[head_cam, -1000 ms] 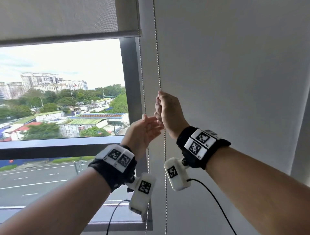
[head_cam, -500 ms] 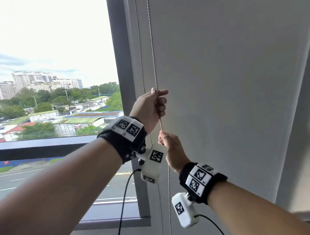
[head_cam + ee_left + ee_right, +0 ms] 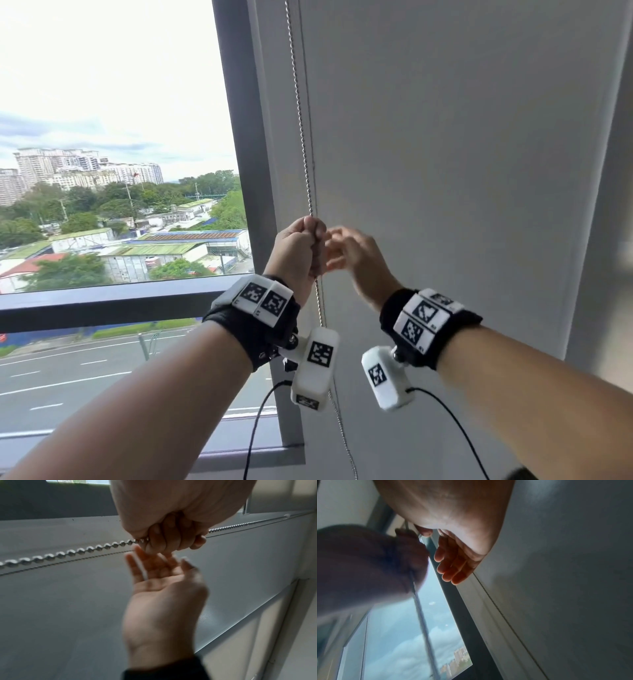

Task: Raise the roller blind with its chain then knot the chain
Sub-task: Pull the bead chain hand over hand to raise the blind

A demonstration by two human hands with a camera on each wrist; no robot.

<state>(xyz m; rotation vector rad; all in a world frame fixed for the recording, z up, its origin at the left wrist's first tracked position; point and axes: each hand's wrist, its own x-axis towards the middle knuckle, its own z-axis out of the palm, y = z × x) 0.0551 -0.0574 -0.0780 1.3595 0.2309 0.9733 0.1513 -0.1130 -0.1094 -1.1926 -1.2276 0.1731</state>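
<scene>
The blind's lower edge, in view over the window (image 3: pixel 113 137) a second ago, is now above the top of the head view — the glass is bare as far up as the picture shows. The left hand (image 3: pixel 297 253), which half a second ago pinched the chain (image 3: pixel 301 130) higher up, has come down and is a closed fist around it, the bead strand running taut from its top and hanging slack below the wrist. Just to its right, the right hand (image 3: pixel 356 255) has let go: fingers (image 3: pixel 137 562) spread and relaxed, blurred, empty, almost touching the left fist. The hand-over-hand pulling looks nearly done — the raise is probably far enough, and the free right hand seems ready to take the slack for the knot.
</scene>
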